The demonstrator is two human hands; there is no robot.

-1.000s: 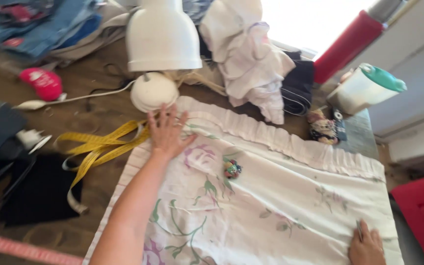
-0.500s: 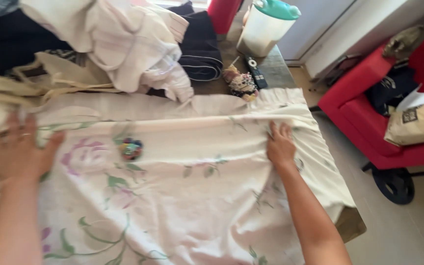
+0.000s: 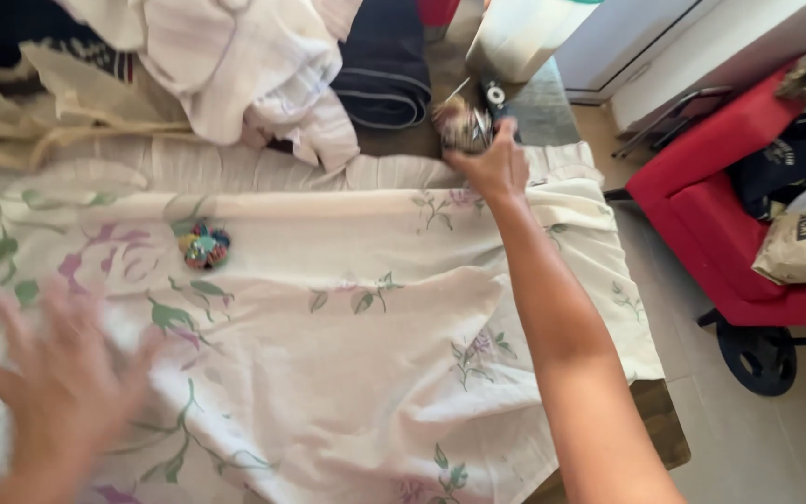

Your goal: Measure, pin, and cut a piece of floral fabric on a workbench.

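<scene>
A cream cloth with a floral print (image 3: 356, 308) lies spread over the table. My left hand (image 3: 62, 392) hovers blurred over its near left part, fingers apart and holding nothing. My right hand (image 3: 494, 166) reaches across to the cloth's far edge, where its fingertips meet a small round mottled object (image 3: 462, 123). Whether the fingers grip it is unclear. A small multicoloured round thing (image 3: 204, 247) rests on the cloth, left of centre.
A heap of pale garments (image 3: 235, 75) and a folded dark garment (image 3: 384, 65) lie behind the cloth, with a white container (image 3: 515, 37) beside them. A red armchair (image 3: 729, 215) holding a brown paper bag (image 3: 804, 247) stands to the right. The table corner (image 3: 664, 439) shows near the floor.
My right hand has left the cloth and reached farther away to the small round object. My left hand has lifted off the cloth and pulled back towards me.
</scene>
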